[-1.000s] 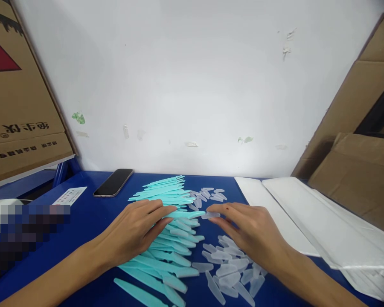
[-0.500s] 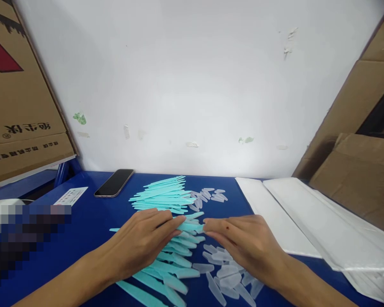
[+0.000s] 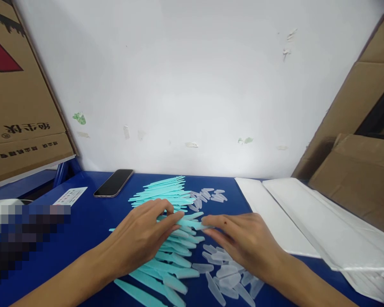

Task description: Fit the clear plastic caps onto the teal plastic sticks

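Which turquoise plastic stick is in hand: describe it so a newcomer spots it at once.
On the shiny blue table, thin turquoise plastic sticks lie left of pale translucent pieces. The bare left hand and right hand nearly meet above them. The held turquoise stick spans the gap between the hands, while its neighbours lie loose.

A dark-screened rectangular smartphone (image 3: pixel 114 183) lies near a white printed card (image 3: pixel 72 195) on the flat blue table (image 3: pixel 88 219), and a brown cardboard box (image 3: pixel 25 96) shows at far left.

The cardboard box (image 3: pixel 22 98) at left bears upside-down Chinese lettering (image 3: pixel 28 128) and ® (image 3: pixel 6 136); the card's (image 3: pixel 71 195) print is illegible.
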The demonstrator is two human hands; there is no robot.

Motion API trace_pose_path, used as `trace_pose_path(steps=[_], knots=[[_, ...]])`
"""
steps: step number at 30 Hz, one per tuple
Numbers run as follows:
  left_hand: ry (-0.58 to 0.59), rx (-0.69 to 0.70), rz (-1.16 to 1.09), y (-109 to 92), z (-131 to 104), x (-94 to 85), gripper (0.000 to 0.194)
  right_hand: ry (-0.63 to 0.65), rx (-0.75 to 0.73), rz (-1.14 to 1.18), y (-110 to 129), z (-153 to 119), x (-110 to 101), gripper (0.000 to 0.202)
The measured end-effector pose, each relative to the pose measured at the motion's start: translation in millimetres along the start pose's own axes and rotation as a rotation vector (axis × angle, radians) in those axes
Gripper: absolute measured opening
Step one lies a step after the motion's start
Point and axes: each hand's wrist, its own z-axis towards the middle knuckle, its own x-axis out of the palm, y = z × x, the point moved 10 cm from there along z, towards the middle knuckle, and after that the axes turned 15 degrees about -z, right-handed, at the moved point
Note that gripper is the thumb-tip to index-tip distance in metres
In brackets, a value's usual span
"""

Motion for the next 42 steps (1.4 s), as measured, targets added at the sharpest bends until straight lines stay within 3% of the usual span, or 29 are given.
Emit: trace_pose_path(steps=[5,10,20,29,37,42], knots=[[0.050,-0.078,0.043,23,-3,0.0,0.034,0.028,0.080,-0.040,-12,2,-1,0.020],[0.136,-0.217,-0.061,45,-8,3.0,0.024,0.024,0.106,-0.033,-16,3,-4,0.022],[0.267,-0.191,-0.173,36,-9,5.2,0.019,0.111,0.102,-0.002,-10,-1,10,0.024],[0.300,-0.191,-0.140,41,-13,11.3,0.019,-0.017,0.066,-0.004,-11,2,-8,0.021],[0.288,-0.253,0.093,85,-22,11.5,0.027,-0.065,0.116,-0.065,-18,1,-15,0.020],[0.329,-0.313,0.059,105,-32,14.2,0.022,0.092,0.267,-0.309,-48,4,-10,0.021]])
